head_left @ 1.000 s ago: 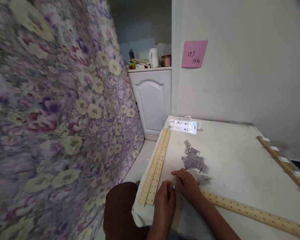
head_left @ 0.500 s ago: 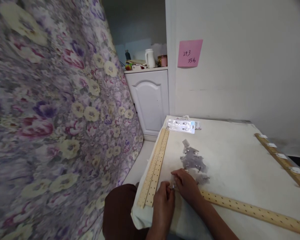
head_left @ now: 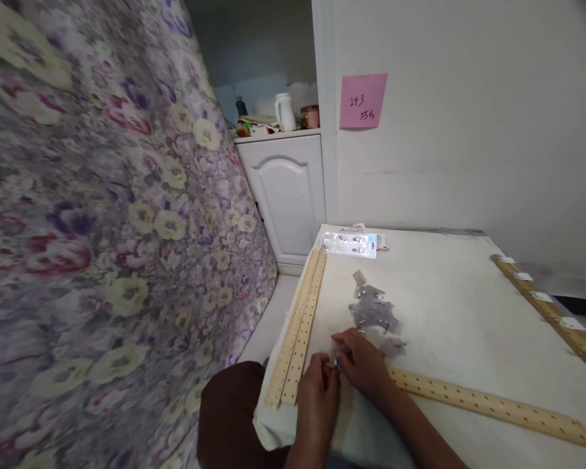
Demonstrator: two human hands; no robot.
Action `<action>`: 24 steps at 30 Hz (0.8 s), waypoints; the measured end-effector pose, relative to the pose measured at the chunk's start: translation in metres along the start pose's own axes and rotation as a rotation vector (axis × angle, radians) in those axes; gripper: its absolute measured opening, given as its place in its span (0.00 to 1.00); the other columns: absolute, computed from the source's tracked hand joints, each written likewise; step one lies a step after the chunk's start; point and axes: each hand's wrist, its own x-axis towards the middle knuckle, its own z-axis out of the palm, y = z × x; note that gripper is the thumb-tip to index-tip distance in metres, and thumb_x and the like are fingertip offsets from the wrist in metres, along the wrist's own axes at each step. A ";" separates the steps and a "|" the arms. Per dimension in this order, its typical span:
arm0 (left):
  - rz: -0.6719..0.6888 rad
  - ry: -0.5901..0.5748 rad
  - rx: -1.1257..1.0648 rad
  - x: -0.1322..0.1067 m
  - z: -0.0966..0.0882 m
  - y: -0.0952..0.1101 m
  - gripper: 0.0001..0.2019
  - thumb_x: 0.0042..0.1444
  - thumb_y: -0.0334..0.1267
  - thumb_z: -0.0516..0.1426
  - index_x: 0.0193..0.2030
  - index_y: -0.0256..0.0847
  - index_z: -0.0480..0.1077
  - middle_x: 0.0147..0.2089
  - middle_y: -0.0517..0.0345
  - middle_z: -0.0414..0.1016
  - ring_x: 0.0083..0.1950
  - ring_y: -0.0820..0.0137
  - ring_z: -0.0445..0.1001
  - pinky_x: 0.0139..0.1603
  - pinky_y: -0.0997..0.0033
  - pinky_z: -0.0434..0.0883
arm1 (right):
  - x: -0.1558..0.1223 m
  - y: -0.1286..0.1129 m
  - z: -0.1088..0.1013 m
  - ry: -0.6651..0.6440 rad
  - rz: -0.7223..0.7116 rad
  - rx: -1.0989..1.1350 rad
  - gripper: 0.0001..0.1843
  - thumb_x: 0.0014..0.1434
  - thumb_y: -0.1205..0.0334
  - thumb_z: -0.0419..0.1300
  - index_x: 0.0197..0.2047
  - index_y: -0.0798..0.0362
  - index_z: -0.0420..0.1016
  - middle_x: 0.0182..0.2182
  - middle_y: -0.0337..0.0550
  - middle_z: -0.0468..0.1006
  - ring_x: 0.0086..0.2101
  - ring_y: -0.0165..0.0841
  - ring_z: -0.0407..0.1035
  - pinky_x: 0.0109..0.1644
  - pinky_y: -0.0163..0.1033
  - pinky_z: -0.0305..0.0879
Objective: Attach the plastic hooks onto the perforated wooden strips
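Observation:
My left hand [head_left: 317, 394] is closed, its thumb and fingertips pinching a small shiny metal piece [head_left: 334, 361] over the near side of the table. From the other side my right hand [head_left: 364, 365] bends its fingers round the same piece, closed too. The piece is too small to name, and fingertips hide part of it. Just beyond my right hand lies a pile of small clear bags [head_left: 375, 312] with shiny metal bits in them. A wooden strip with rows of holes [head_left: 488, 407] runs rightward from beneath my right wrist.
Two more perforated wooden strips [head_left: 305, 326] lie along the table's left edge. A clear blister pack [head_left: 346, 243] with metal pieces sits at the far left corner. Along the right edge, another strip [head_left: 542, 306] carries several white cards. A floral curtain [head_left: 127, 228] hangs at left.
The whole view has shifted slightly, so things sit a little further left. Both hands keep their pinch on the metal piece, which shows a bit more plainly between the fingers.

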 end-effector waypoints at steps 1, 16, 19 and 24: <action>-0.002 0.002 0.004 0.000 0.000 0.000 0.07 0.58 0.39 0.50 0.39 0.43 0.67 0.28 0.61 0.71 0.30 0.67 0.70 0.32 0.72 0.61 | 0.000 0.000 0.000 -0.001 -0.001 0.000 0.16 0.54 0.67 0.54 0.46 0.52 0.72 0.41 0.45 0.74 0.43 0.36 0.69 0.48 0.40 0.64; 0.001 0.029 0.017 0.000 -0.002 -0.002 0.08 0.59 0.41 0.51 0.40 0.42 0.68 0.29 0.61 0.69 0.30 0.68 0.69 0.33 0.72 0.63 | 0.005 0.007 0.001 -0.047 0.030 0.033 0.16 0.52 0.67 0.56 0.46 0.50 0.73 0.42 0.43 0.74 0.44 0.36 0.68 0.50 0.40 0.62; 0.006 0.035 0.003 0.001 -0.003 -0.001 0.08 0.58 0.41 0.52 0.39 0.42 0.68 0.28 0.61 0.69 0.30 0.68 0.69 0.33 0.72 0.64 | 0.006 0.009 0.002 -0.045 0.035 0.035 0.17 0.51 0.67 0.57 0.46 0.50 0.73 0.42 0.42 0.74 0.43 0.36 0.68 0.49 0.40 0.62; 0.003 0.025 0.006 0.001 -0.002 -0.001 0.08 0.58 0.41 0.51 0.40 0.42 0.68 0.28 0.61 0.70 0.30 0.68 0.69 0.33 0.72 0.64 | 0.009 0.012 0.004 -0.065 0.094 0.061 0.17 0.49 0.68 0.58 0.45 0.50 0.74 0.40 0.42 0.74 0.38 0.34 0.68 0.45 0.38 0.63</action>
